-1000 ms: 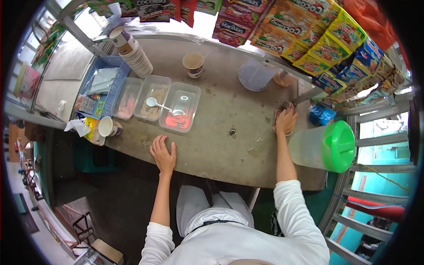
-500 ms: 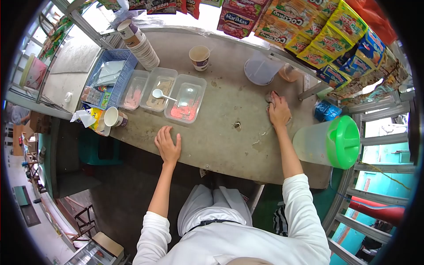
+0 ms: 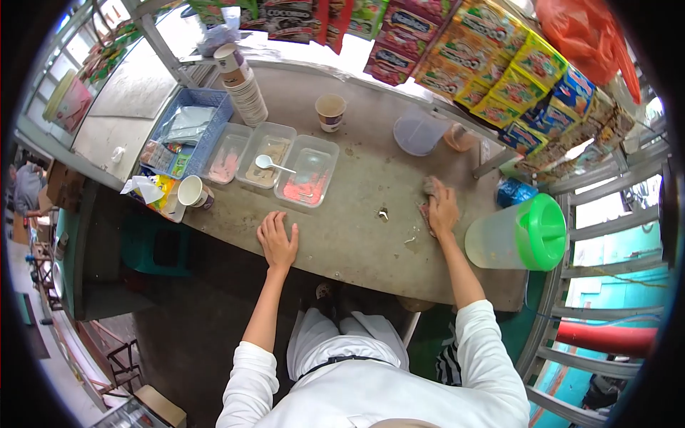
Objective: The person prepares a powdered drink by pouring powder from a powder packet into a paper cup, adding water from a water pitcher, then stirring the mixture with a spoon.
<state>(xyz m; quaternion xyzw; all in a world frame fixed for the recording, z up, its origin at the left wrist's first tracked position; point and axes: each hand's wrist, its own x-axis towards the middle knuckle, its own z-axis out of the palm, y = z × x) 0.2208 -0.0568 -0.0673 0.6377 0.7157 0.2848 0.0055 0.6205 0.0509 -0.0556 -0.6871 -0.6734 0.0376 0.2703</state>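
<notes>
My right hand (image 3: 444,211) presses a crumpled, greyish-red cloth (image 3: 427,208) against the worn counter (image 3: 357,235), left of a large clear container with a green lid (image 3: 546,232). Near the counter's front edge, my left hand (image 3: 277,241) lies flat with its fingers spread, holding nothing. Beyond it stands a clear tub of pink pieces (image 3: 307,171). A tub of brownish powder (image 3: 265,153) beside that one has a white spoon (image 3: 275,165) across it.
A paper cup (image 3: 330,112) stands at the back, a stack of cups (image 3: 246,93) by the blue basket (image 3: 187,132). Another cup (image 3: 194,192) is at the left edge. A round translucent tub (image 3: 417,135) sits at the back right. Sachets (image 3: 514,85) hang overhead.
My right hand and the cloth have moved slightly left and toward me on the counter, showing more of the cloth. My left hand stays flat at the edge. The view has shifted a little.
</notes>
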